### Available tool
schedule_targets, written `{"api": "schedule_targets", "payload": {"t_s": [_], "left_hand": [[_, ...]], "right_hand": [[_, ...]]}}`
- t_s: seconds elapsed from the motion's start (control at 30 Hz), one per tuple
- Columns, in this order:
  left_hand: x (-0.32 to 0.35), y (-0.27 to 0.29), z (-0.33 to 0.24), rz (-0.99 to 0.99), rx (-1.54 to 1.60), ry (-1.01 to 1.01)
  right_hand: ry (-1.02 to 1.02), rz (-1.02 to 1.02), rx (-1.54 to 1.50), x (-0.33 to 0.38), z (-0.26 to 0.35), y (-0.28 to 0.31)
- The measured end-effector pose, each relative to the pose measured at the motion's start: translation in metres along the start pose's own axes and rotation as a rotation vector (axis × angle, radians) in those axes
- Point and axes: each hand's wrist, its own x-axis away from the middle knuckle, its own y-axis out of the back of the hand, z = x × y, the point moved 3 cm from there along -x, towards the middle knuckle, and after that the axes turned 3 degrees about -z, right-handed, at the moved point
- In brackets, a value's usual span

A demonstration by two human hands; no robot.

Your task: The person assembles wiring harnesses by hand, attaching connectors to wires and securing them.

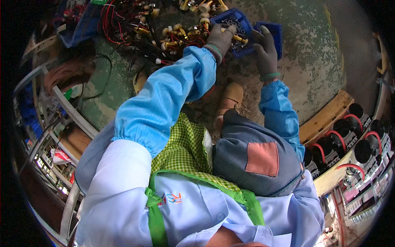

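A small brass-coloured cylindrical fitting (240,38) sits at the fingertips of the grey-gloved left hand (221,38), over the blue plastic parts tray (242,22) on the worn green floor (312,61). The fingers seem pinched on it, though I cannot tell for sure. The grey-gloved right hand (266,50) lies open-fingered against the tray's right rim. This looks like picking and sorting; next calls for a clean lift. A tangle of red and black wired brass connectors (144,24) lies just left.

The left hand (221,38) covers part of the blue tray (242,24); small parts inside blur
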Motion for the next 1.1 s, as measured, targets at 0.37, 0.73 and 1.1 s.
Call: {"api": "schedule_targets", "payload": {"t_s": [0.37, 0.73, 1.1], "left_hand": [[-0.002, 0.001, 0.008, -0.094, -0.128, -0.009], [0.001, 0.014, -0.008, -0.089, 0.071, 0.047], [0.000, 0.012, -0.008, -0.032, 0.003, 0.037]], "right_hand": [[-0.673, 0.186, -0.001, 0.003, 0.003, -0.019], [-0.227, 0.019, -0.217, -0.001, 0.001, -0.008], [-0.265, 0.020, -0.120, 0.004, -0.001, -0.018]]}}
